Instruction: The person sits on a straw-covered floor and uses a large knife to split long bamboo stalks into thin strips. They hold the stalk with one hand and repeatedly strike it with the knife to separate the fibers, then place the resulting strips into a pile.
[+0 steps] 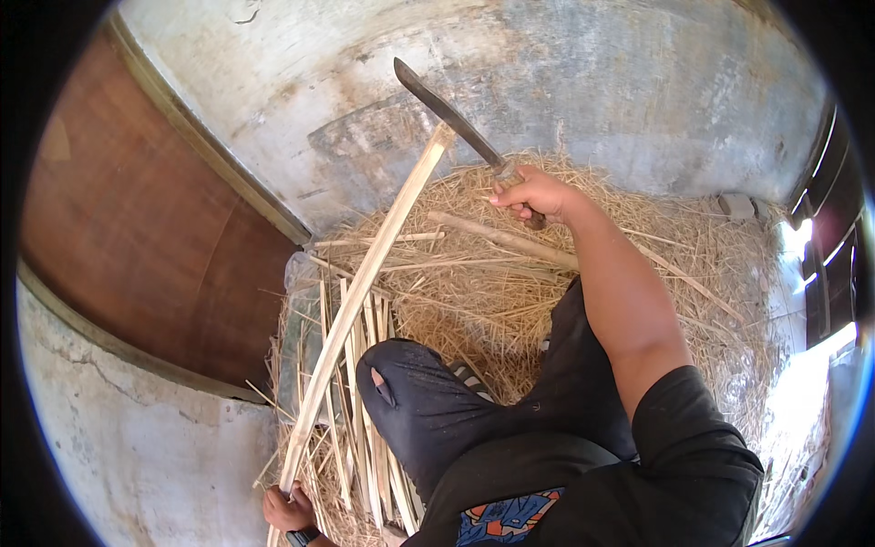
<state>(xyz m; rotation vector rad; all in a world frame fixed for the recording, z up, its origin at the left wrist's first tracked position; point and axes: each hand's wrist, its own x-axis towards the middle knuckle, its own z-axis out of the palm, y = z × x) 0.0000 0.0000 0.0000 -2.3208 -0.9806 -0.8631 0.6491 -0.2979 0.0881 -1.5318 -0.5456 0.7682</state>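
My right hand [533, 194] is wrapped round the handle of a machete [448, 111], its long dark blade slanting up to the left. A pale split bamboo strip [365, 278] runs from the lower left up to the blade, its far end meeting or lying very close to the edge; whether they touch I cannot tell. Near the strip's lower end, my left hand [288, 508] is closed around it, with a dark watch on that wrist. Beside my bent left knee lies a bundle of similar strips [369, 438].
Straw and shavings [474, 301] cover the floor ahead. A thicker stick [501, 239] lies across them under my right forearm. A stained wall [592, 91] rises at the far side, a brown door [137, 210] stands at the left, and dark slats [829, 255] let in light at the right.
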